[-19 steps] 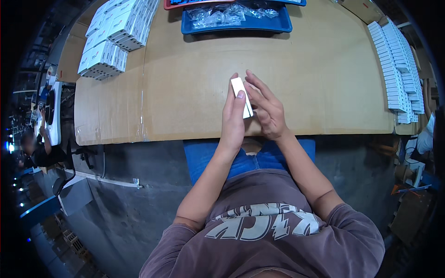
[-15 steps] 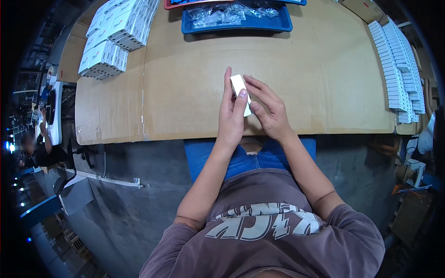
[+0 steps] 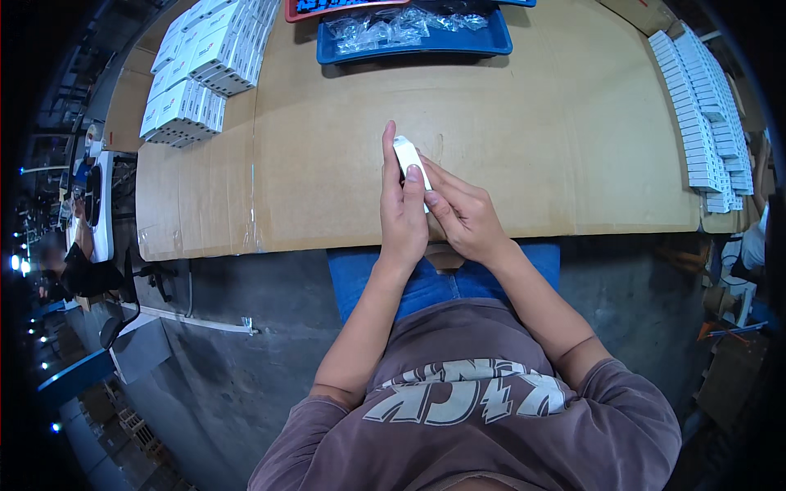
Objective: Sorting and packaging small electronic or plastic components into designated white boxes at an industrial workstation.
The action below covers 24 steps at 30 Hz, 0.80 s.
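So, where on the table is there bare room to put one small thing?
One patch of cardboard tabletop lies between the right hand and the right white-box stacks; another, between the left hand and the left white-box stacks. Crowded: the far middle, around the blue tray of clear plastic bags, and around the hand-held white carton.

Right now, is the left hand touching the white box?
Touching. The head view shows the left hand with its thumb lying directly over the white box, covering part of its near face.
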Each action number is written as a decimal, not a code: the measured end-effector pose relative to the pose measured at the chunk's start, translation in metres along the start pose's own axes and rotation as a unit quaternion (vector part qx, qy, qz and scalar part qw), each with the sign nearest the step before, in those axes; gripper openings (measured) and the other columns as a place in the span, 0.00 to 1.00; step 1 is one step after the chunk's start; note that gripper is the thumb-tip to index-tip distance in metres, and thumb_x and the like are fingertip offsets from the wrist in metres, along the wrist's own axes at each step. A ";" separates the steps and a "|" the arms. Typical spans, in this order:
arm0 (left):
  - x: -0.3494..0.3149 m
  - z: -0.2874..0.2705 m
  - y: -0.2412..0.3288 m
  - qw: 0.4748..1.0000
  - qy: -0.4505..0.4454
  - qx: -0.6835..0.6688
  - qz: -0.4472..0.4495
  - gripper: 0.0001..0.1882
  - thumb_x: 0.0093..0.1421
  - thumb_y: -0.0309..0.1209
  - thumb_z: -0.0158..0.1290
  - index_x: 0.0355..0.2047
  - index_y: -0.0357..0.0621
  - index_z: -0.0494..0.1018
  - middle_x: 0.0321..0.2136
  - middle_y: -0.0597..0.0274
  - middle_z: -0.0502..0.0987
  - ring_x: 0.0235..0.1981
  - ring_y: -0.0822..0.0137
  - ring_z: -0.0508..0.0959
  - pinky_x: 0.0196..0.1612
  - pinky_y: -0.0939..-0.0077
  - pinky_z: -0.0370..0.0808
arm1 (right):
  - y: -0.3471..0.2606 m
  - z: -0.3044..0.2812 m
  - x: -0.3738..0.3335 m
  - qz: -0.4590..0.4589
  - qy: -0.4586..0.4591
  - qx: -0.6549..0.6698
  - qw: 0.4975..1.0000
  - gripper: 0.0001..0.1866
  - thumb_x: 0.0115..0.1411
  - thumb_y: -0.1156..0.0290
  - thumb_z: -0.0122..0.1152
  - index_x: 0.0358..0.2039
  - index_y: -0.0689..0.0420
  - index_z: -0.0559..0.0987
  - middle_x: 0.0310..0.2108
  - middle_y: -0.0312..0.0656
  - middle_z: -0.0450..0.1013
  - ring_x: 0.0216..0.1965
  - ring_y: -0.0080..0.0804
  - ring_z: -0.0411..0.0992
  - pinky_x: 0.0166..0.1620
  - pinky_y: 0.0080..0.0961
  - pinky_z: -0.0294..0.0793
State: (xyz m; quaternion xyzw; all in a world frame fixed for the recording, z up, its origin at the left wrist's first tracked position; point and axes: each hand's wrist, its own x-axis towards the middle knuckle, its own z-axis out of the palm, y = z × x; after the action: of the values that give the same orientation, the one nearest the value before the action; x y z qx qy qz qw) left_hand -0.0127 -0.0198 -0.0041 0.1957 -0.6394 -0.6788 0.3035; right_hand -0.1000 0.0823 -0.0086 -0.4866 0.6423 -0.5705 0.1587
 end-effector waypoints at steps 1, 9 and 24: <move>-0.001 -0.001 -0.001 1.000 0.001 0.000 0.008 0.33 0.78 0.37 0.38 0.77 0.41 0.43 0.67 0.50 0.62 0.60 0.64 0.67 0.66 0.71 0.63 | 0.000 0.001 0.000 0.000 0.000 0.001 1.000 0.24 0.71 0.72 0.56 0.65 0.66 0.72 0.64 0.59 0.70 0.65 0.52 0.71 0.62 0.36 0.74; -0.003 -0.001 0.006 0.999 -0.015 -0.041 0.001 0.35 0.77 0.41 0.40 0.77 0.39 0.44 0.62 0.52 0.65 0.58 0.65 0.68 0.64 0.72 0.63 | -0.004 0.004 -0.001 -0.034 0.031 -0.032 0.998 0.23 0.72 0.72 0.53 0.65 0.68 0.72 0.62 0.62 0.71 0.63 0.53 0.73 0.61 0.35 0.75; -0.001 0.000 -0.016 0.992 -0.038 0.065 0.103 0.62 0.59 0.64 0.56 0.77 0.39 0.36 0.68 0.39 0.57 0.68 0.48 0.62 0.70 0.54 0.59 | -0.037 -0.023 0.012 0.371 0.012 0.362 0.855 0.29 0.74 0.54 0.55 0.66 0.63 0.71 0.56 0.44 0.75 0.55 0.28 0.73 0.57 0.30 0.74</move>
State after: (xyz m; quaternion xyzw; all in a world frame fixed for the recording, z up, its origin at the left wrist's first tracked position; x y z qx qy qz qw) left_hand -0.0143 -0.0188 -0.0198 0.1218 -0.7103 -0.6077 0.3337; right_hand -0.1063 0.0905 0.0351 -0.1140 0.5250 -0.6673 0.5159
